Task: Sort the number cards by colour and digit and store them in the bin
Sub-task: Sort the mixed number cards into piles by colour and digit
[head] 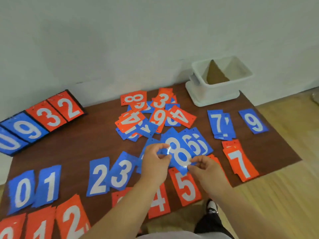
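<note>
A dark brown table [89, 135] fills the view, with a white bin [217, 91] standing at its far right corner, well apart from the hands and showing no cards inside. To the far left lies a scoreboard flip stand [39, 118] reading 0, 9, 3, 2. Sorted piles ring the near edge: blue 0, 1, 2 and 3, red ones below them, a red 5 card [185, 185], a red 7 pile [240, 163], and farther off a blue 7 pile [221, 124] and a lone blue 9 [252, 121]. In the middle an unsorted heap [150, 114] of mixed red and blue cards waits. Just above the table's centre, the left hand [155, 159] and right hand [205, 169] both pinch a blue 8 card [179, 154], thumb and fingertips closed on opposite edges. Blue 6s fan out beneath it, touching. The likely slip: the glossy cards cling together, so a 6 may ride along with the 8 into the wrong pile, or a sleeve sweep may scatter the near stacks.
</note>
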The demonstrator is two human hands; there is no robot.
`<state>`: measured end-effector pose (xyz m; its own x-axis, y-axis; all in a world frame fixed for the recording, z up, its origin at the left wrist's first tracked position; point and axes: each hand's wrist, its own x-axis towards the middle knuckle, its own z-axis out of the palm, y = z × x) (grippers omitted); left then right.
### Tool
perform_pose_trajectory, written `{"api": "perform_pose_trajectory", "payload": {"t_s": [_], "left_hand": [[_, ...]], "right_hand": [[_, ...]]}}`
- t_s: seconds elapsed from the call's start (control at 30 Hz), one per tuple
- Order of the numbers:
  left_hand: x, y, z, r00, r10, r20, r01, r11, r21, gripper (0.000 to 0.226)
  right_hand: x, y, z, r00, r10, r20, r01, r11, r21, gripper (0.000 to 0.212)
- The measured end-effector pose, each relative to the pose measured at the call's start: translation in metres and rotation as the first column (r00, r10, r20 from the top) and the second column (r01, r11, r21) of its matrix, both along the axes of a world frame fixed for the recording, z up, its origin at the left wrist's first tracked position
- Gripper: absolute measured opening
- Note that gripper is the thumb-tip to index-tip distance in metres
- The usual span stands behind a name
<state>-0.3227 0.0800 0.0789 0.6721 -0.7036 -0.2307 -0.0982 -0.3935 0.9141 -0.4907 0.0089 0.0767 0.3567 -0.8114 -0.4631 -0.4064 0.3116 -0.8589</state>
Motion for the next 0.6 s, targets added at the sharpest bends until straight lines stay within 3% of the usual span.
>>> {"api": "perform_pose_trajectory", "payload": {"t_s": [0.33,0.6], "left_hand": [[-0.163,-0.195,-0.019,0.983,-0.167,0.079,0.159,0.983,0.096,0.036],[-0.180,-0.298,-0.034,0.921,-0.329,0.209,0.283,0.933,0.222,0.034]], "right_hand": [[-0.175,-0.182,-0.022,0.987,-0.148,-0.065,0.149,0.989,0.004,0.010],[-0.197,-0.268,-0.062,0.982,-0.114,-0.151,0.105,0.992,-0.064,0.010]]}}
